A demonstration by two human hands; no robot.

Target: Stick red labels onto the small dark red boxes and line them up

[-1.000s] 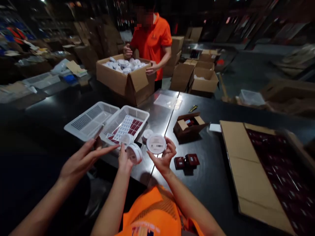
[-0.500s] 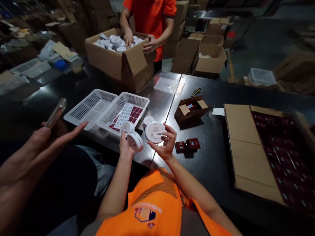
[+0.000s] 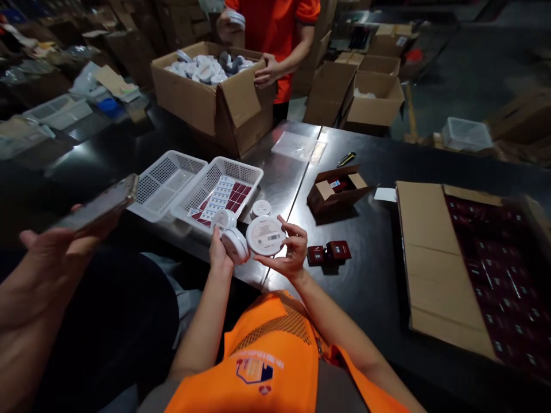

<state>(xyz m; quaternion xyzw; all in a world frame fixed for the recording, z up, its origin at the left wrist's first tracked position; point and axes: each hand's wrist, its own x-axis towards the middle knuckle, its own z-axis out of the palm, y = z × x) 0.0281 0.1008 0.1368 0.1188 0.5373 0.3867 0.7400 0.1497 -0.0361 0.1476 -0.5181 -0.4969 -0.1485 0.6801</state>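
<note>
- Hands first: my right hand [image 3: 289, 252] holds a white round tin [image 3: 266, 236] up by its rim, fingers curled loosely round the edge, the flat face with a barcode label turned up toward the camera.
- My left hand [image 3: 218, 257] is closed on a second white tin [image 3: 236, 245], tilted on edge, just beside and nearly touching the first one.
- Both tins sit above the near edge of the steel table [image 3: 284, 175].
- Two more small white tins [image 3: 260, 208] rest on the steel just behind my hands, near a white mesh basket [image 3: 241, 171] lined with label sheets; a second, similar basket [image 3: 172, 163] lies against its left side.
- Two dark red little boxes [image 3: 329, 253] sit on the black top right of my right hand, with an open brown carton [image 3: 336, 192] beyond them.
- At far left a neighbour's hand [image 3: 47, 255] holds a phone [image 3: 100, 203] flat.
- Across the table a person in orange [image 3: 275, 26] stands at a big cardboard box [image 3: 202, 100] full of white tins, one hand on its flap.
- On the right lies a large flat carton [image 3: 430, 258] packed with dark red boxes.
</note>
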